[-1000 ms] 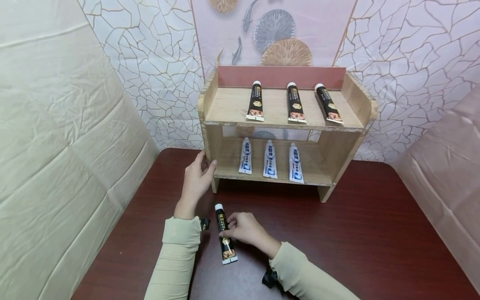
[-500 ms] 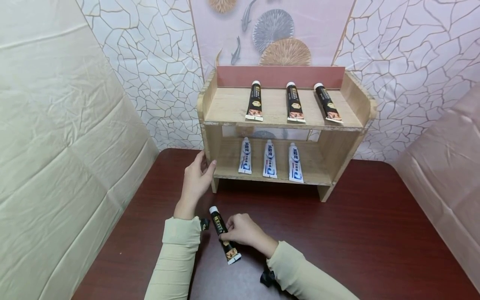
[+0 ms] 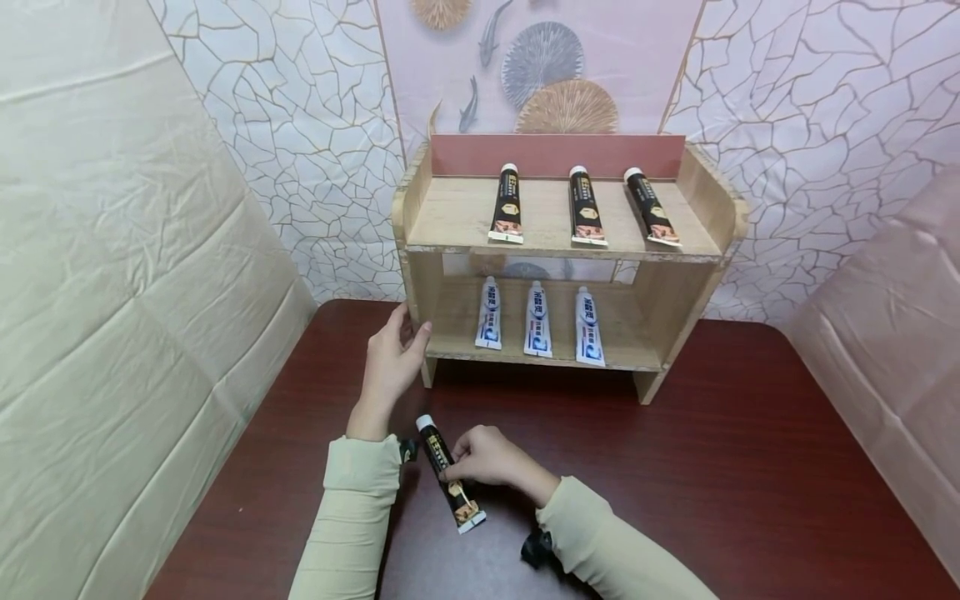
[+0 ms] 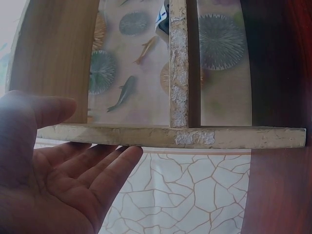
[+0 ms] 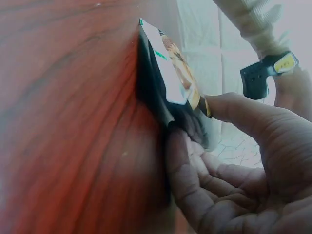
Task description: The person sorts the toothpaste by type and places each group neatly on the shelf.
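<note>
My left hand [image 3: 390, 354] holds the left side panel of a small two-tier wooden shelf [image 3: 525, 248]. In the left wrist view, its thumb and fingers lie on either side of the panel's edge [image 4: 146, 136]. Low over the table, my right hand [image 3: 491, 457] pinches a black toothpaste tube [image 3: 437, 448] with a white cap between thumb and fingers. The tube slants, cap toward the shelf at upper left, flat crimped end toward me. Seen from the right wrist, the tube's white end [image 5: 168, 78] is close against the table.
Three black tubes, one of them [image 3: 585, 204] in the middle, lie on the upper tier. Three white-and-blue toothpaste tubes, including a middle one [image 3: 537, 321], lie on the lower tier. The dark red table [image 3: 750, 467] extends around the shelf, with fabric-covered walls behind and beside it.
The black tube in my right hand has turned, its cap swinging left and its crimped end right. My left hand stays at the shelf's side panel.
</note>
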### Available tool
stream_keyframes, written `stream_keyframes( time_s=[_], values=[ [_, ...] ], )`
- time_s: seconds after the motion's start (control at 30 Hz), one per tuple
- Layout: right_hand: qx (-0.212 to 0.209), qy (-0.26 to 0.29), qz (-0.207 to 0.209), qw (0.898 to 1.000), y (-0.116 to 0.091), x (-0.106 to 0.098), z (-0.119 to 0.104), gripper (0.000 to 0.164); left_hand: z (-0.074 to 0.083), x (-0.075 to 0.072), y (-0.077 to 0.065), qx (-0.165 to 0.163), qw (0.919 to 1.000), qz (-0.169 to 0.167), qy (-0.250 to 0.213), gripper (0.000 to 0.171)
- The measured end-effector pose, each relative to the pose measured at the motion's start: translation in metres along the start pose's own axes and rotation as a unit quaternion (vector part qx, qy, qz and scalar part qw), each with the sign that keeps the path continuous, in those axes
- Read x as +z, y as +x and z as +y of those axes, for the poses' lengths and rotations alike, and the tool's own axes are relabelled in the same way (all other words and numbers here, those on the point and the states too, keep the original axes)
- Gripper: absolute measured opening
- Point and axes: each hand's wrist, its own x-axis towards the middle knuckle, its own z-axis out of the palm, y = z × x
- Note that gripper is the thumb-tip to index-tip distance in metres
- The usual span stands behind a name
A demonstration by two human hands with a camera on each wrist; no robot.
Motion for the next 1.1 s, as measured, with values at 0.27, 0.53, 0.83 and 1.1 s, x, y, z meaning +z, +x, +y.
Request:
stream_keyframes(
  time_s=[0.27, 0.53, 0.83, 1.1],
  values=[
    [0.043, 0.204, -0.005, 0.978, -0.001, -0.002, 0.009, 0.021, 0.001, -0.001, 0.000, -0.001, 1.0000, -0.001, 0.000, 0.048],
    [0.054, 0.314, -0.025, 0.947, -0.003, -0.012, 0.017, 0.026, 0.002, -0.001, -0.001, -0.001, 1.0000, -0.003, 0.003, 0.049],
    [0.049, 0.402, -0.019, 0.914, -0.008, -0.028, 0.017, 0.040, 0.002, 0.000, 0.000, 0.004, 1.0000, -0.002, -0.005, 0.049],
    [0.024, 0.420, 0.058, 0.906, -0.014, -0.045, 0.008, 0.040, -0.001, 0.000, 0.000, 0.005, 1.0000, 0.000, 0.000, 0.048]
  ],
)
